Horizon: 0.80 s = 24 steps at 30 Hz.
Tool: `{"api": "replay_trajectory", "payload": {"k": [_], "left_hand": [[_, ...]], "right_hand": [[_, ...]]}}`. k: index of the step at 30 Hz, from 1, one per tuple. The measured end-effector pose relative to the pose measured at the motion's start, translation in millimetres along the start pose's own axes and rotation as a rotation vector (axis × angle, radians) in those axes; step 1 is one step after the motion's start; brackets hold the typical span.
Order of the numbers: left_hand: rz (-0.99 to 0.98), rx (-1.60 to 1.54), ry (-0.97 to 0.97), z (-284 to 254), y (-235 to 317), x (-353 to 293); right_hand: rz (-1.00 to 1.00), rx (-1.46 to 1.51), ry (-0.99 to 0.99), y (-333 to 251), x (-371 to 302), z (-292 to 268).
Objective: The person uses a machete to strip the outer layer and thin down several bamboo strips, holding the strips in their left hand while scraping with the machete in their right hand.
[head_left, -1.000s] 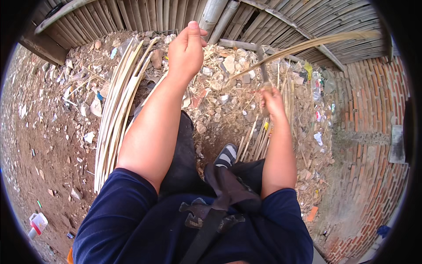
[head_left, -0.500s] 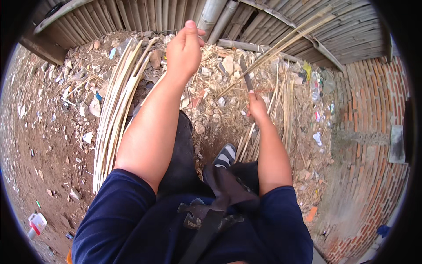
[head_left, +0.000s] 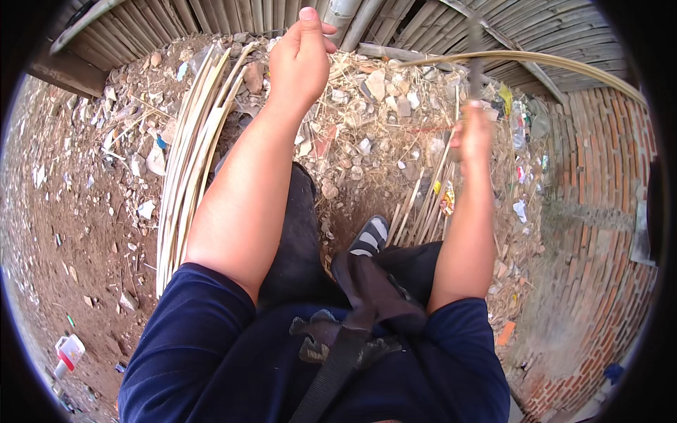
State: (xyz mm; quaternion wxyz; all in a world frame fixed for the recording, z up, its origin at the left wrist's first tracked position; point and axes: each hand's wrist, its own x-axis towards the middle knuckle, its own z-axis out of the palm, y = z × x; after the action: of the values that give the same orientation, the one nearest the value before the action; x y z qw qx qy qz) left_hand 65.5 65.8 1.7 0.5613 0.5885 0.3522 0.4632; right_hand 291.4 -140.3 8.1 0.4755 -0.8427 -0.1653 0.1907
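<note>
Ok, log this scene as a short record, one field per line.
Left hand: raised, fingers curled; whether it grips anything is hidden
Right hand: closed on a knife, blade up and blurred
Strip: long, bent, crosses the blade in view; contact unclear
Left side: bundle of pale strips beside the left forearm
Right side: looser sticks by the right forearm
Back: slatted fence
Far right: brick wall
Ground: dirt, stones, litter

Brick wall [head_left: 596, 275] beside stony ground [head_left: 92, 233]
</note>
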Motion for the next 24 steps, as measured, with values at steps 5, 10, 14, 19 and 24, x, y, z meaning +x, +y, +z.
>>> {"api": "replay_trajectory", "payload": {"k": [5,10,14,19,24], "left_hand": [[-0.020,0.026,-0.013,6,9,-4],[-0.053,0.019,0.027,0,7,-1],[-0.066,0.001,0.040,2,7,0],[-0.034,-0.025,0.012,5,0,1],[-0.018,-0.061,0.032,4,-3,3]], "right_hand": [[0.088,-0.452,-0.181,128,21,47],[0.076,-0.387,-0.228,121,29,49],[0.132,-0.114,-0.135,27,0,27],[-0.035,0.229,-0.073,-4,1,4],[0.213,-0.231,-0.232,91,4,39]]}}
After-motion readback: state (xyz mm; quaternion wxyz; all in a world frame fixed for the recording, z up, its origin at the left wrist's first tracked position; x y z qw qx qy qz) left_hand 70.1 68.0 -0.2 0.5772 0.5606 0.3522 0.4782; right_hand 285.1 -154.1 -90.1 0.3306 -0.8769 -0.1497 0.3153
